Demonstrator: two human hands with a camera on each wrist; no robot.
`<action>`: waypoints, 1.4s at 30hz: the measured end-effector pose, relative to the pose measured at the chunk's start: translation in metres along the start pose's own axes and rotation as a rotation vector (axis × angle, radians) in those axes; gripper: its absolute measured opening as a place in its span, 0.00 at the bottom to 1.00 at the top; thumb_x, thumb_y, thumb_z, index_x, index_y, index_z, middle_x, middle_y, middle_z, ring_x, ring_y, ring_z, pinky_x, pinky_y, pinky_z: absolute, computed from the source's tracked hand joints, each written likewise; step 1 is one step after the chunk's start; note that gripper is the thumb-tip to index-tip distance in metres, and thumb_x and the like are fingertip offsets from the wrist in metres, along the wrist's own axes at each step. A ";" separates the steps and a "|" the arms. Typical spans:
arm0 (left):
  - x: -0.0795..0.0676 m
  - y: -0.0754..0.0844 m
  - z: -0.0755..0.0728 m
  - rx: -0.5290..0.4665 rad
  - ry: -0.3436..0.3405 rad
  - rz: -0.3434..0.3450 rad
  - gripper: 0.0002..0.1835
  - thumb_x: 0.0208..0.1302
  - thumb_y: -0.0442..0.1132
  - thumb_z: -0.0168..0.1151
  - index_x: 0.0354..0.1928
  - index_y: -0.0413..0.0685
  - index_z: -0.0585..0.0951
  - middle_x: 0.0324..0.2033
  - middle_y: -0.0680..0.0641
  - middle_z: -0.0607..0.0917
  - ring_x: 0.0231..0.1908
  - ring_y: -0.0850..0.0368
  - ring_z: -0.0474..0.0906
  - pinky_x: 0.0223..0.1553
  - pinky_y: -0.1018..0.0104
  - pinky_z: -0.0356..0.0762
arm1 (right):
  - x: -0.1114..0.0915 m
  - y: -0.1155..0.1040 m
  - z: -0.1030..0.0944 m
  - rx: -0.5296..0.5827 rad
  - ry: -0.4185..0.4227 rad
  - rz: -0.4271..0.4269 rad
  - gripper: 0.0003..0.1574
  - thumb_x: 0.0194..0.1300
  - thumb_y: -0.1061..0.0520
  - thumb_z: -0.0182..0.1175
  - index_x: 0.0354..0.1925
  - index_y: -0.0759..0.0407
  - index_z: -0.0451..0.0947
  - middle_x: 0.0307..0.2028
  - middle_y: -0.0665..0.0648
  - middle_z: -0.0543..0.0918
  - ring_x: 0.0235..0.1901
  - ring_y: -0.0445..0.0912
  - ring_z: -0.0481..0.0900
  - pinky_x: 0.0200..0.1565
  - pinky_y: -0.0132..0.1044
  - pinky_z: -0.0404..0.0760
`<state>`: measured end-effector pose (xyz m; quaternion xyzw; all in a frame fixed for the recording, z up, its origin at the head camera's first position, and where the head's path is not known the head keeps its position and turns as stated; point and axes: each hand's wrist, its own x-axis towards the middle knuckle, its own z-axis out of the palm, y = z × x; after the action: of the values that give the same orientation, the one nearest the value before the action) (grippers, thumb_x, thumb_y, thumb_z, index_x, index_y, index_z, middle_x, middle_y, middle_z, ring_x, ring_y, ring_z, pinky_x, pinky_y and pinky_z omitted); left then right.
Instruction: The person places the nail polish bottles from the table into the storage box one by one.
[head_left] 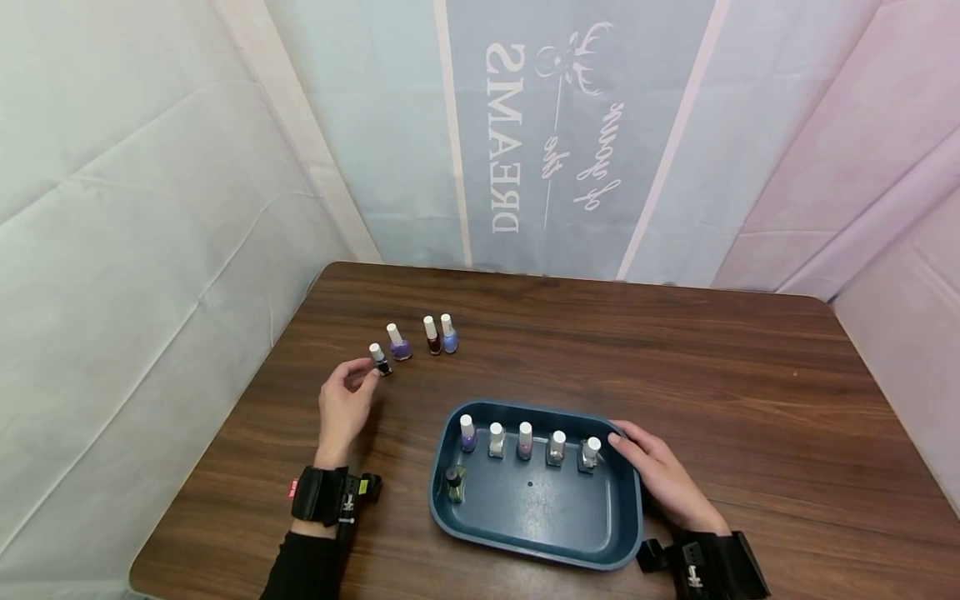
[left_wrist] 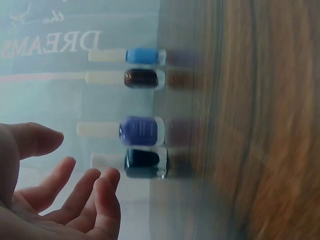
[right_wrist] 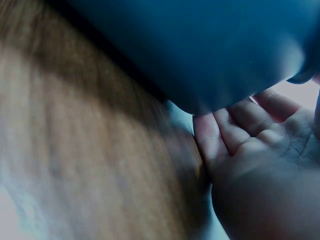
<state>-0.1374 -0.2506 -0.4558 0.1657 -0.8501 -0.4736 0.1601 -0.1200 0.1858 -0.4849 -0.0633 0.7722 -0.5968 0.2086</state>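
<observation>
My left hand [head_left: 347, 408] is beside a dark teal nail polish bottle [head_left: 382, 363] with a white cap, upright on the table. In the left wrist view, thumb and fingers [left_wrist: 106, 200] are apart, fingertips close by that bottle's cap. Just beyond stands a purple nail polish bottle [head_left: 401, 348], then a dark brown one [head_left: 433, 341] and a blue one [head_left: 450, 340]. My right hand [head_left: 663, 477] grips the right end of a blue tray [head_left: 532, 518], thumb over the rim. In the right wrist view its other fingers lie against the tray's outer wall.
Inside the tray, a row of white-capped bottles runs along the far side, from a purple one [head_left: 468, 437] to a clear one [head_left: 589, 457]. A dark-capped bottle [head_left: 454, 483] stands nearer at the left. Fabric curtains [head_left: 405, 125] hang behind the wooden table [head_left: 750, 400].
</observation>
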 end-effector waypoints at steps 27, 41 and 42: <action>0.038 -0.010 0.012 -0.055 -0.074 -0.147 0.21 0.67 0.39 0.57 0.59 0.40 0.73 0.61 0.38 0.75 0.53 0.45 0.77 0.38 0.73 0.70 | -0.002 -0.001 0.000 0.018 -0.010 -0.001 0.32 0.74 0.44 0.46 0.66 0.61 0.65 0.60 0.64 0.73 0.49 0.40 0.76 0.49 0.31 0.76; 0.042 -0.008 0.015 -0.042 -0.114 -0.171 0.21 0.68 0.40 0.55 0.60 0.40 0.72 0.61 0.37 0.75 0.56 0.44 0.76 0.44 0.66 0.71 | -0.001 0.001 0.000 0.028 -0.012 -0.010 0.31 0.74 0.44 0.46 0.66 0.62 0.65 0.60 0.64 0.73 0.49 0.40 0.76 0.49 0.31 0.77; 0.043 -0.008 0.015 -0.040 -0.115 -0.172 0.21 0.67 0.40 0.55 0.60 0.40 0.72 0.60 0.37 0.75 0.56 0.44 0.75 0.44 0.65 0.71 | -0.001 0.001 0.000 0.028 -0.012 -0.012 0.31 0.74 0.44 0.46 0.66 0.61 0.65 0.60 0.64 0.73 0.49 0.40 0.76 0.49 0.31 0.77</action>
<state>-0.1808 -0.2617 -0.4649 0.2073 -0.8310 -0.5111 0.0731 -0.1189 0.1867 -0.4859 -0.0684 0.7621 -0.6084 0.2105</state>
